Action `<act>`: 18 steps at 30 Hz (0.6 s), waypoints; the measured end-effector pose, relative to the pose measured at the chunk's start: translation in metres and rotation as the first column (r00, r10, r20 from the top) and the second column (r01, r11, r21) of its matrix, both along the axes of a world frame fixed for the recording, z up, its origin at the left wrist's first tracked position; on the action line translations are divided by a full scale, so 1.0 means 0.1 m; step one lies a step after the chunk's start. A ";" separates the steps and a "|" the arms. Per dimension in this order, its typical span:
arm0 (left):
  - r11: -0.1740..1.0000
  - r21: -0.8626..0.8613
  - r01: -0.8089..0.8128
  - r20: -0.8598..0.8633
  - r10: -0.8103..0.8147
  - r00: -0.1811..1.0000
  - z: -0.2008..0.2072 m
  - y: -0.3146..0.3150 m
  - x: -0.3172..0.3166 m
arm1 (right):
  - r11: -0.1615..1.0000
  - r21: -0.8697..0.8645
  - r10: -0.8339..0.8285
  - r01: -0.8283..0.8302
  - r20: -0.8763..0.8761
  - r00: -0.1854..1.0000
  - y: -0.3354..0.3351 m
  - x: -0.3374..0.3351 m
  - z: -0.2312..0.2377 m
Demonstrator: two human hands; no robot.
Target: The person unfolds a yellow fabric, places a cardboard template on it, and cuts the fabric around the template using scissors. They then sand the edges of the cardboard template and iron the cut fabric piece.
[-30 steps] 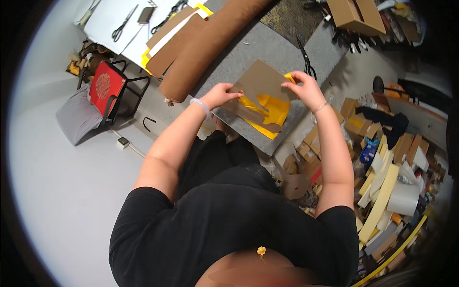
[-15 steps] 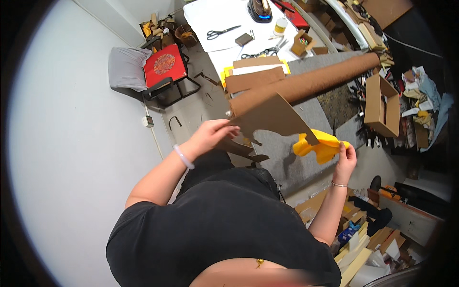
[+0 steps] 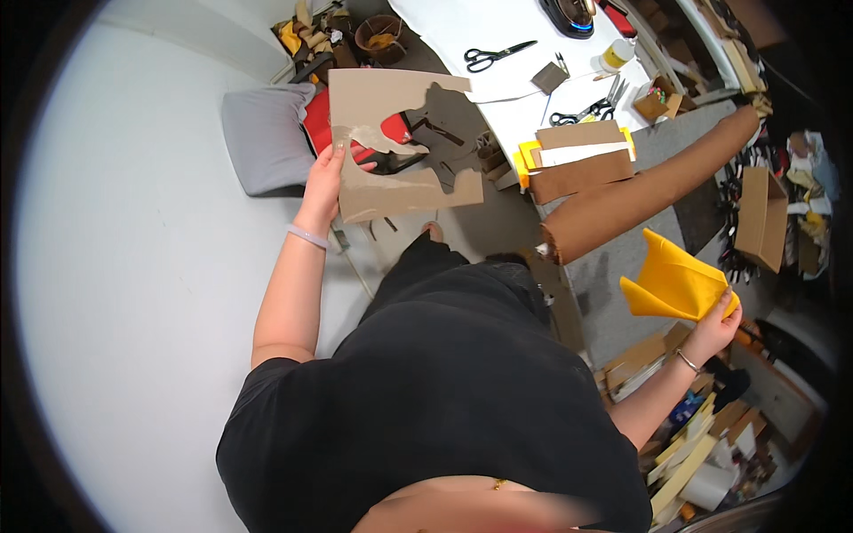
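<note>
My left hand (image 3: 327, 185) is raised and pinches the edge of a flat brown cardboard sheet (image 3: 391, 194). Irregular curved cut-outs run through the sheet, and it hangs in front of the chair. Off to the right, my right hand (image 3: 713, 327) grips one corner of a bright yellow piece of soft sheet material (image 3: 682, 282), perhaps leather or fabric. That piece is folded and curls up above the grey table. The two hands are far apart.
A thick brown roll (image 3: 644, 197) lies across the grey table beside stacked brown strips (image 3: 582, 176). On the white tabletop (image 3: 511, 99) are black scissors (image 3: 498, 55), an iron (image 3: 569, 18) and a jar (image 3: 617, 55). A grey-and-red chair (image 3: 267, 147) stands left, a carton (image 3: 761, 218) right.
My left hand has swung the cardboard up and left, away from the table, so its cut-outs now show. My right hand has carried the yellow piece right and slightly down. My view has shifted left.
</note>
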State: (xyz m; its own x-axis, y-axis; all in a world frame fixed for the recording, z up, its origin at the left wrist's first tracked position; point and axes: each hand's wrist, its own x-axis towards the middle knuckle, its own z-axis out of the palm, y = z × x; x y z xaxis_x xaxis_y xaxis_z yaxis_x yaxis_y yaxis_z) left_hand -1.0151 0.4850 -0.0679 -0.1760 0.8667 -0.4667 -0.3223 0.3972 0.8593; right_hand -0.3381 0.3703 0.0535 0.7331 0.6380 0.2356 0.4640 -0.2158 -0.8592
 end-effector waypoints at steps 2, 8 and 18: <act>1.000 0.004 -0.020 0.002 0.020 1.000 -0.04 0.44 -0.33 | 0.999 -0.011 -0.037 0.037 -0.079 0.996 0.01 -0.18 0.05; 0.999 -0.014 0.034 -0.003 -0.034 0.999 -0.14 1.68 -0.69 | 0.974 -0.141 -0.184 0.177 -0.039 0.982 -0.01 -0.40 0.25; 0.987 0.002 0.161 -0.044 -0.161 0.986 0.60 2.57 -0.54 | 0.997 -0.069 0.010 -0.019 -0.119 0.993 1.98 -0.67 0.15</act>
State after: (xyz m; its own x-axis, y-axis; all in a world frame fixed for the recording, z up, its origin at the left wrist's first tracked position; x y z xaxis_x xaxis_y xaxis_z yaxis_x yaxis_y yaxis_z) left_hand -1.0689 0.7418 -0.0082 -0.0536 0.8878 -0.4570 -0.2169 0.4364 0.8732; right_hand -0.4047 0.5680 0.0683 0.7437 0.6606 0.1026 0.3635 -0.2709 -0.8914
